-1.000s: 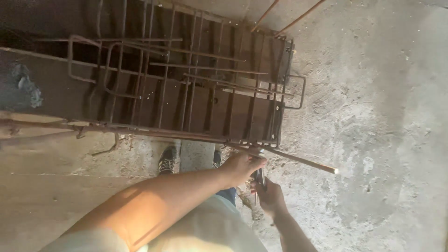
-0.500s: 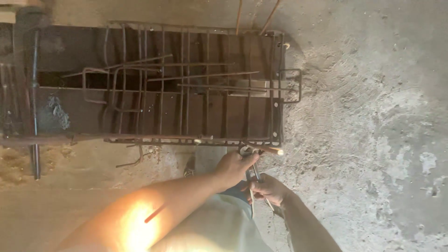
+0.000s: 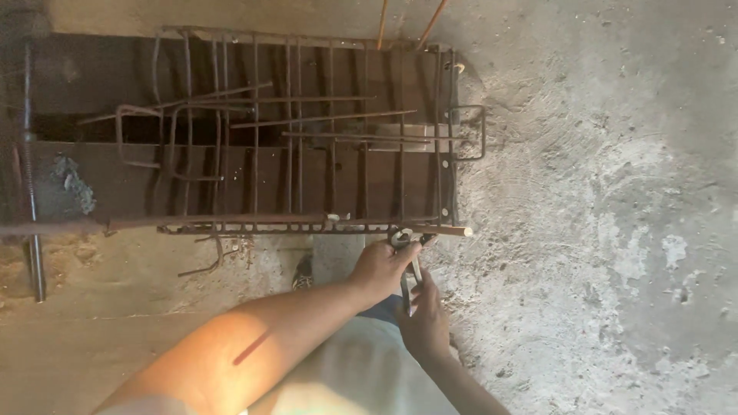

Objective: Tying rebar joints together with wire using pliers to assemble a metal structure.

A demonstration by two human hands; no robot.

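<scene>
A rusty rebar cage of long bars and stirrups lies across a dark trench. Its nearest long bar runs along the front edge. My left hand reaches to that bar near its right end, fingers curled by the jaws of a pair of metal pincers. My right hand sits just below, closed around the pincers' handles. The jaws touch the bar where a stirrup crosses it. Any tie wire there is too small to see.
Rough concrete floor spreads to the right. A threaded steel rod lies along the left edge. Two thin bars stick out at the top. A bent wire piece lies under the cage. My shoe shows below the bar.
The view has swung so the cage looks level and closer. Both hands have risen with the pincers to the front bar's right end.
</scene>
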